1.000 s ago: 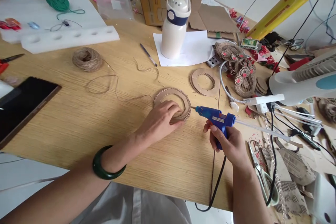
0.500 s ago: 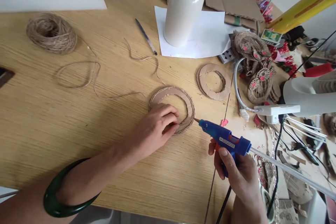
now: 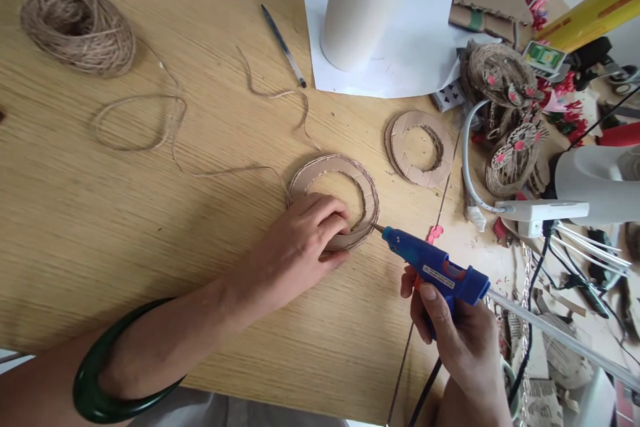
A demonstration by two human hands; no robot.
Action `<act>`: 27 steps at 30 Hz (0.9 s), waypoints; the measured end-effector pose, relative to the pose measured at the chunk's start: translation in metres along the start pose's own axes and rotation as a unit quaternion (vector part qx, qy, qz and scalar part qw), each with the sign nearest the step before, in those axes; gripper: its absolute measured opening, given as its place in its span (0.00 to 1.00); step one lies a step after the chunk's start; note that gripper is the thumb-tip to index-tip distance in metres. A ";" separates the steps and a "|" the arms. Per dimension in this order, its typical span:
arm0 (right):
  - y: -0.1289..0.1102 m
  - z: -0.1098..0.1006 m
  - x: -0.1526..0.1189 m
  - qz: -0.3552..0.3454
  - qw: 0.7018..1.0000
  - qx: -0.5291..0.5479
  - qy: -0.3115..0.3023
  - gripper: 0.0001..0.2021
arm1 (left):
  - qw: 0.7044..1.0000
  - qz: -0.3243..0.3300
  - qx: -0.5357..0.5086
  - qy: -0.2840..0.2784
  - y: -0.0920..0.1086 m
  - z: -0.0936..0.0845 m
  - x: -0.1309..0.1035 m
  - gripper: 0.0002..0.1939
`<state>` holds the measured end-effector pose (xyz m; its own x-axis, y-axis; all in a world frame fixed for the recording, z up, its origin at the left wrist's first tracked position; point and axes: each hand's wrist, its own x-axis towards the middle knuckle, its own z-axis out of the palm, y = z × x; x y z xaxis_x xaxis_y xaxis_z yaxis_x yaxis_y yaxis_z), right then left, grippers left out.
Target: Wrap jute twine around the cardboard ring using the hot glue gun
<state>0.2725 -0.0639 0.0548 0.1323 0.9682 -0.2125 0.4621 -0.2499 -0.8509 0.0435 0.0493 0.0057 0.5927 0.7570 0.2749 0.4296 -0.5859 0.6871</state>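
My left hand (image 3: 310,240) grips the lower left part of a flat cardboard ring (image 3: 369,197) lying on the wooden table, its fingers over the ring and the thumb at its lower edge. Twine runs round the ring's outer edge. In my right hand (image 3: 457,333) is a blue glue gun (image 3: 430,267), with a clear glue stick out of its back. The gun's nozzle meets the ring's right edge. A loose strand of twine (image 3: 225,172) leads from the ring to a twine ball (image 3: 77,30) at the upper left.
Other cardboard rings (image 3: 420,150) lie at the right of centre. Behind are a white bottle (image 3: 363,10) on white paper (image 3: 420,60) and a pen (image 3: 283,47). A power strip (image 3: 543,209), cables and scraps crowd the right side.
The view has shifted, so the table items sit slightly differently in it. My left thumb has moved from the ring's inner side to its lower outer edge. The nozzle remains at the ring's right edge.
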 end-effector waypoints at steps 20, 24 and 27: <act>0.003 0.002 -0.015 0.025 0.996 -0.067 0.059 0.06 | 1.000 -0.007 -0.027 0.006 0.006 0.002 -0.002 0.09; -0.001 0.001 -0.015 0.020 0.992 -0.107 0.063 0.08 | 1.000 -0.006 -0.025 0.009 0.006 0.003 -0.002 0.09; -0.001 0.001 -0.015 0.033 0.992 -0.103 0.066 0.09 | 1.000 -0.003 -0.026 0.010 0.006 0.003 -0.002 0.10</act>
<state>0.2695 -0.0786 0.0585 0.2757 0.9426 -0.1885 0.6159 -0.3238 -0.7182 0.0465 0.0435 0.0070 0.5760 0.7664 0.2844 0.3965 -0.5662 0.7227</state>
